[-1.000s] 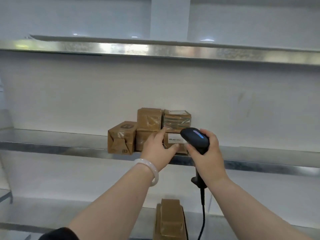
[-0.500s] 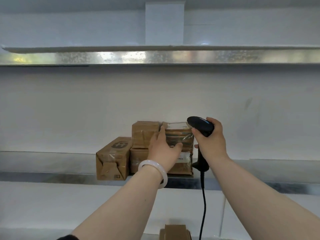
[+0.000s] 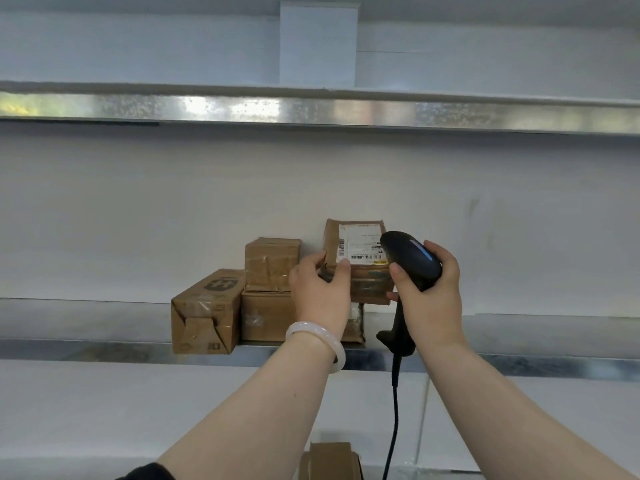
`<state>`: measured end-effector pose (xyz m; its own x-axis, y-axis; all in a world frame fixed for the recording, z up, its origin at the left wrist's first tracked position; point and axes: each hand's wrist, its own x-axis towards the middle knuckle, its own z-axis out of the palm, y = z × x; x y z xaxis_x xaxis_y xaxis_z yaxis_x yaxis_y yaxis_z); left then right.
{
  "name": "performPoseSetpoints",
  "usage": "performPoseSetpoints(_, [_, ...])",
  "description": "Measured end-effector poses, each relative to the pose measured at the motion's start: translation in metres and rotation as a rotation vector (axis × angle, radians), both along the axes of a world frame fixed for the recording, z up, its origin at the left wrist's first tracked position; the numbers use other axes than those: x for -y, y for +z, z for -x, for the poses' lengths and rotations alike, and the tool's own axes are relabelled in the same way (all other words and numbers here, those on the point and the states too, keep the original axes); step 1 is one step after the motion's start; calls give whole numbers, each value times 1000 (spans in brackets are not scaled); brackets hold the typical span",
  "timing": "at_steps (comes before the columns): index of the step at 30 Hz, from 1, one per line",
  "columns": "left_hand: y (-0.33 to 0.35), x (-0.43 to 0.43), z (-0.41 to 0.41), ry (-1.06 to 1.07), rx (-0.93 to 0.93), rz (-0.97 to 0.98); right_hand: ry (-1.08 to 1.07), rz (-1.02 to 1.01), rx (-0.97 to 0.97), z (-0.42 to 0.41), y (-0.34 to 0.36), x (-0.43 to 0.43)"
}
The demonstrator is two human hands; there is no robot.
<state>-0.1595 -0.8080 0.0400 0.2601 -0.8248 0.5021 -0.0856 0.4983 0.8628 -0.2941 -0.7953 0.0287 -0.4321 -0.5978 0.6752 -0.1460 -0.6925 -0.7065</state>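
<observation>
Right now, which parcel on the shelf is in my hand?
The top right parcel: the left hand grips its left edge, tilting its white barcode label toward the barcode scanner. The other three sit flat.

- White shipping label (image 3: 360, 242) on the tilted parcel (image 3: 369, 284): barcodes along left and bottom edges, yellow strip at the bottom, print too small to read; right corner hidden behind the black scanner (image 3: 412, 258).
- Dark blocky logo (image 3: 223, 282) atop the left box (image 3: 204, 320): not legible.
- Small printed symbols (image 3: 216, 345) low on that box's front: too blurred to read.
</observation>
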Motion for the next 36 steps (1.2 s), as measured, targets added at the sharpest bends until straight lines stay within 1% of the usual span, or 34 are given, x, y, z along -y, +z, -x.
performPoseSetpoints(2, [-4, -12, 7, -26, -89, 1, 43, 29, 20, 7, -7, -17])
performPoseSetpoints(6, [-26, -36, 18, -69, -181, 4, 94, 54, 50, 23, -33, -50])
performPoseSetpoints(9, [-44, -55, 22, -124, -252, -60, 98, 38, 36, 31, -59, -69])
performPoseSetpoints(11, [-61, -65, 21, -157, -259, -117, 99, 9, 23, 34, -77, -81])
performPoseSetpoints(15, [-101, -90, 12, -133, -194, -151, 129, -57, 27, 31, -113, -103])
performPoseSetpoints(18, [-130, -109, 0, -108, -211, -189, 191, -111, 19, 23, -139, -115])
performPoseSetpoints(26, [-179, -137, -60, -152, -324, -385, 329, -206, -11, -22, -184, -127])
performPoseSetpoints(30, [-196, -151, -102, -173, -413, -416, 411, -241, -47, -55, -194, -124])
performPoseSetpoints(33, [-204, -163, -142, -148, -418, -422, 456, -262, -89, -85, -201, -122])
performPoseSetpoints(36, [-210, -179, -186, -118, -425, -451, 562, -316, -90, -125, -209, -123])
